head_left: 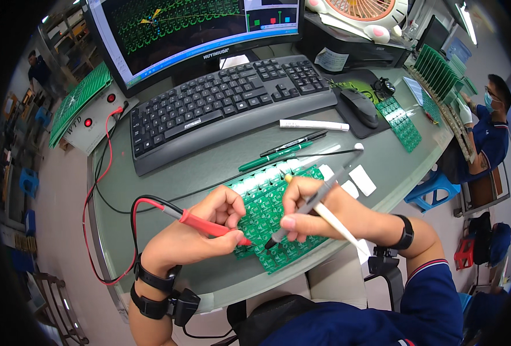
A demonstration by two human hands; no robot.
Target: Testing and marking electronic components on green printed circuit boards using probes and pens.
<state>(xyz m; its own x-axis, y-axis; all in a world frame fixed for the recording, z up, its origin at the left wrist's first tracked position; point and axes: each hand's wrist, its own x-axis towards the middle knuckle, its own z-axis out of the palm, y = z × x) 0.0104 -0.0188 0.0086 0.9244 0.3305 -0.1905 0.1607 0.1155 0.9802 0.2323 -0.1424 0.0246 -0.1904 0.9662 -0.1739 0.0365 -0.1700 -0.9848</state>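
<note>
A green circuit board panel (pixel 267 202) lies on the grey desk (pixel 209 167) in front of me. My left hand (pixel 200 230) grips a red test probe (pixel 206 225), whose tip touches the board near its lower left. My right hand (pixel 313 210) holds a grey-black test probe (pixel 310 207) with its tip down on the board, and also a thin white stick with a yellow tip (pixel 336 222). Red and black leads run from the probes across the desk.
A black keyboard (pixel 226 104), a monitor (pixel 180 34), a mouse (pixel 359 106) on a pad, pens (pixel 284 151), a white tube (pixel 313 124) and small white labels (pixel 362 180) lie behind the board. More green boards (pixel 402 124) sit at right, where another person (pixel 491 132) works.
</note>
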